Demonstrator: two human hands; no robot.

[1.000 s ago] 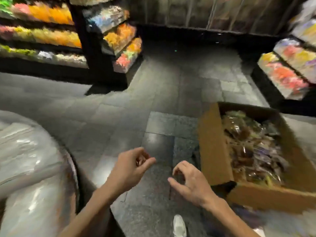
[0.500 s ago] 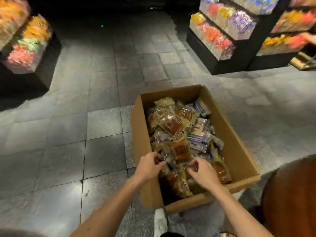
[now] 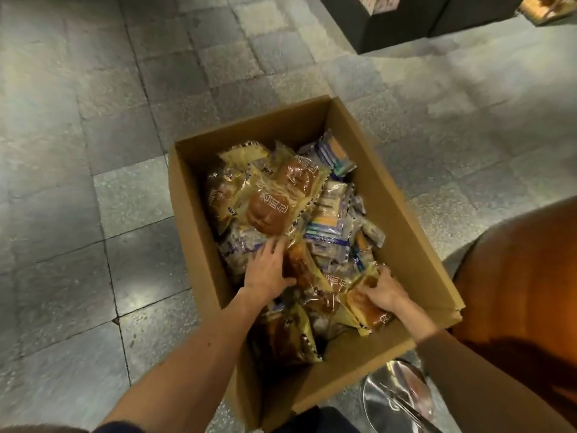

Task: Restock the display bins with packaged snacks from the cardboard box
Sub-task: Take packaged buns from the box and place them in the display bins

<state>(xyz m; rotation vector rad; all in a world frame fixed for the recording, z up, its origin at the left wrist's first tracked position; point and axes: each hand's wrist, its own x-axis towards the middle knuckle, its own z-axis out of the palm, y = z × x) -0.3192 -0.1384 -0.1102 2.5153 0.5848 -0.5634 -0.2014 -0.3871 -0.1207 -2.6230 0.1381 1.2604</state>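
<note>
An open cardboard box (image 3: 402, 214) stands on the tiled floor, filled with several packaged snacks: yellow bread packets (image 3: 274, 198) and white-purple wafer packs (image 3: 327, 220). My left hand (image 3: 268, 270) reaches into the middle of the pile, fingers spread over a bread packet (image 3: 301, 267), thumb against its edge. My right hand (image 3: 382, 292) is at the box's near right corner, fingers curled round a yellow bread packet (image 3: 362, 307).
Grey stone tiles (image 3: 93, 151) surround the box. The dark base of a display stand (image 3: 406, 23) sits at the top right. A large orange rounded object (image 3: 524, 276) crowds the right side, with a shiny metal item (image 3: 399, 398) below it.
The view swung from the shop floor down onto the box. Both hands went from empty air into the box, and the right hand took hold of a bread packet.
</note>
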